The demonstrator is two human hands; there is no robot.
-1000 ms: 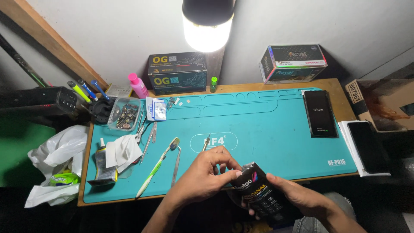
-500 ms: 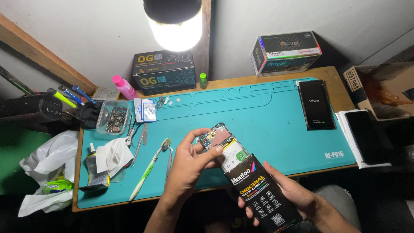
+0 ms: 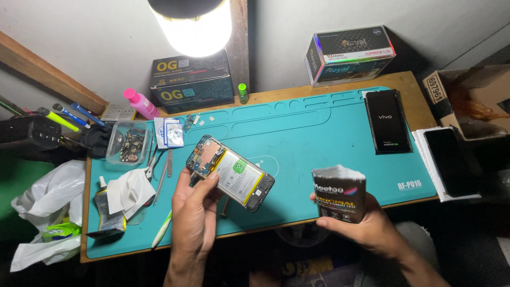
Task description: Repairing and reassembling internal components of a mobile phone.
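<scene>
My left hand (image 3: 194, 212) grips an opened phone (image 3: 230, 171) by its lower edge, back cover off and battery facing up, tilted above the front edge of the teal mat (image 3: 319, 138) so the lamp (image 3: 194, 24) lights its insides. My right hand (image 3: 366, 228) is closed around a torn dark parts pouch (image 3: 339, 194), held upright past the mat's front right edge, apart from the phone. Tweezers (image 3: 159, 170) and a small parts tray (image 3: 127, 142) lie by the mat's left edge, within my reach.
</scene>
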